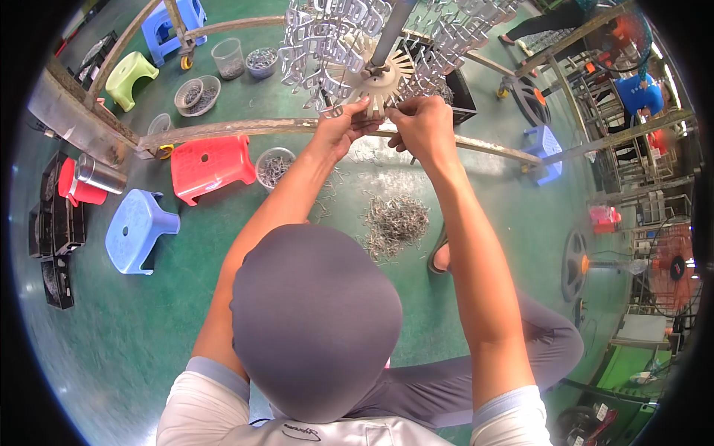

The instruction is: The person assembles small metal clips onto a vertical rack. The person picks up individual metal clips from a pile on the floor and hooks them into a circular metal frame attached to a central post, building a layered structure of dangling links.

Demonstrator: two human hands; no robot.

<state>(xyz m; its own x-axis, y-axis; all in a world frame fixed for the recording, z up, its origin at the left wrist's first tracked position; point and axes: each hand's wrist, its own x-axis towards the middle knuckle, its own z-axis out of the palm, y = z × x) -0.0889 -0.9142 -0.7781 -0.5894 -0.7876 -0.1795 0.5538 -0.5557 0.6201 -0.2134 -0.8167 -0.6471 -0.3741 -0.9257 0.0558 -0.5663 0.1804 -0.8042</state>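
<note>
Up high, left hand (343, 123) and right hand (420, 123) pinch clips at the rack (372, 74) edge; floor (245, 223) open below.

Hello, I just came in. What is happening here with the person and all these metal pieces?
A seated person works with both hands raised at a hanging rack loaded with small metal clips. The left hand and the right hand pinch at the rack's toothed disc. A heap of loose clips lies on the green floor below, with plastic stools and tubs of clips around.
</note>
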